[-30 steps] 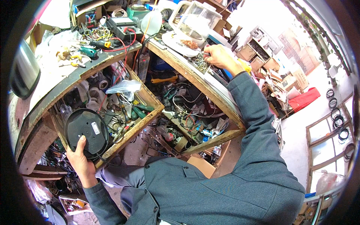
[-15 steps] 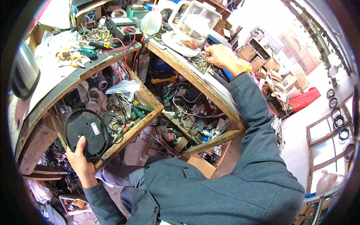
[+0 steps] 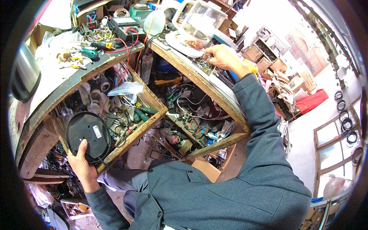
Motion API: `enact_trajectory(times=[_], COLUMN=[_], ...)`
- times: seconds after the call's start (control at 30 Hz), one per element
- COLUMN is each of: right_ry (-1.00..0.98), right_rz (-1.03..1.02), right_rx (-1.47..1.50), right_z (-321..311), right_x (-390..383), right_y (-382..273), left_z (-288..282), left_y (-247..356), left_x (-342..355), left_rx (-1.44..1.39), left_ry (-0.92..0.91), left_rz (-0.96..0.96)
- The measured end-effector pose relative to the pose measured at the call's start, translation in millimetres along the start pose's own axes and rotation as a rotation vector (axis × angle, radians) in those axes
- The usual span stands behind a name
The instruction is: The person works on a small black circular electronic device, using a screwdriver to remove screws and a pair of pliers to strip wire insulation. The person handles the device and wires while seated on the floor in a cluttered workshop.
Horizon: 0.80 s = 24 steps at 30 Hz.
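Note:
My left hand (image 3: 85, 166) grips a round black plastic base (image 3: 92, 130) with a small white label and a cord, held over an open wooden drawer (image 3: 145, 124) packed with tools and parts. My right hand (image 3: 222, 59) has its fingers closed above a pile of small metal bits (image 3: 208, 67) on the right worktop; what sits between the fingertips is too small to make out. Just left of it are a white dish (image 3: 180, 48) and a clear plastic appliance jug (image 3: 201, 19).
The left worktop holds a steel kettle (image 3: 27, 71), a meter (image 3: 124, 27) with red and black leads, and scattered hand tools (image 3: 88, 53). A second drawer (image 3: 199, 149) full of cables is open. Stacked cartons (image 3: 297, 82) and a red cloth (image 3: 310, 99) lie to the right.
My right hand has shifted slightly left toward the white dish and tilted a little. My left hand and the black base are nearly unmoved.

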State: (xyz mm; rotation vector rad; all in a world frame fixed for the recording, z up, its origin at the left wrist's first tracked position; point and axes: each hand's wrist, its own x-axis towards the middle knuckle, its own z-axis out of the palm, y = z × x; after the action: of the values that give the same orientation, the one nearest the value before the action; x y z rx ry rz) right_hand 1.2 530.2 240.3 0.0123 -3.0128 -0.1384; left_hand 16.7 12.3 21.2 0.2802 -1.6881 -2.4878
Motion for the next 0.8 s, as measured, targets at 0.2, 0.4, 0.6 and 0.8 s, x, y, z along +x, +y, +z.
enact_trajectory(times=[0.2,0.4,0.6,0.8], right_ry=[-0.049,-0.058,-0.035,-0.031], right_rz=[-0.102,-0.079,-0.051,-0.037], right_rx=[0.05,-0.041,-0.124,-0.145], right_z=[13.7,17.1,15.4,6.5], right_x=[9.7,11.3,5.8,-0.3], right_y=[3.4,-1.6,14.4,11.9], left_z=[2.0,1.6,1.5,2.7], left_y=[2.9,3.8,0.7,2.4], left_x=[-1.0,-1.7,0.0,-1.5], left_rx=[0.003,0.002,-0.021,-0.025], left_ry=[0.002,0.006,0.0,0.003], left_rz=[0.003,0.0,-0.015,-0.008])
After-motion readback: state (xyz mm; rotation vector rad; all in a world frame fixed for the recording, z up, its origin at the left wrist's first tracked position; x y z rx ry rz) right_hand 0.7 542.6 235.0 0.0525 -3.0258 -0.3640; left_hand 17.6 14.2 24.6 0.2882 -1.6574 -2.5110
